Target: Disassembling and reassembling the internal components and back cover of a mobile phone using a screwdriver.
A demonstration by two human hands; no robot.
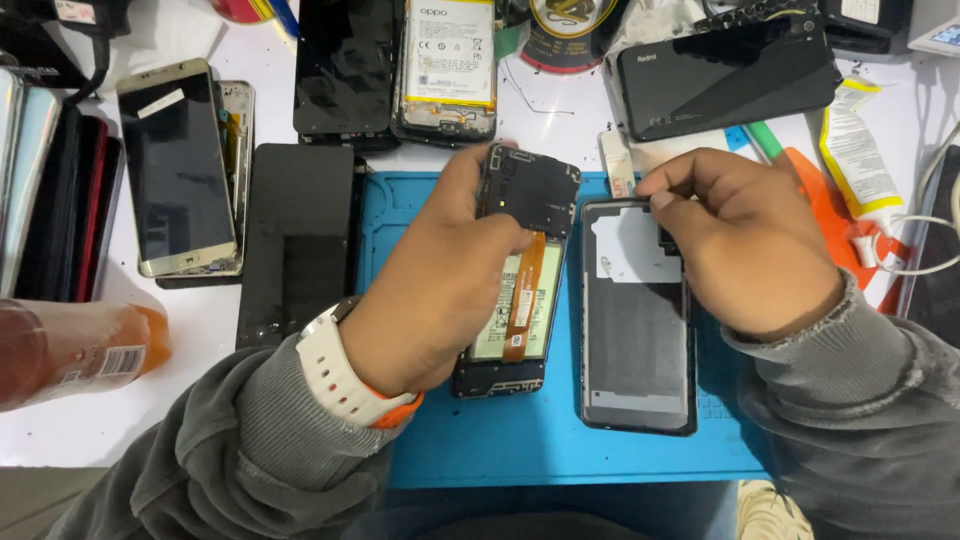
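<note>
Fingers of the left hand [440,290] pinch the black plastic inner cover plate [532,190], raised above the opened phone with orange flex ribbon [512,310] under the palm. Right hand [745,245], fingertips pressed together, rests on the detached dark back cover [637,330] just beside, on the blue silicone mat [560,440].

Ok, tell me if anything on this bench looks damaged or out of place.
The opened phone on the blue mat has its back off, with the battery and an orange flex cable bare. The left hand holds its black inner cover tilted up. The removed back panel lies beside it, inside up.
</note>
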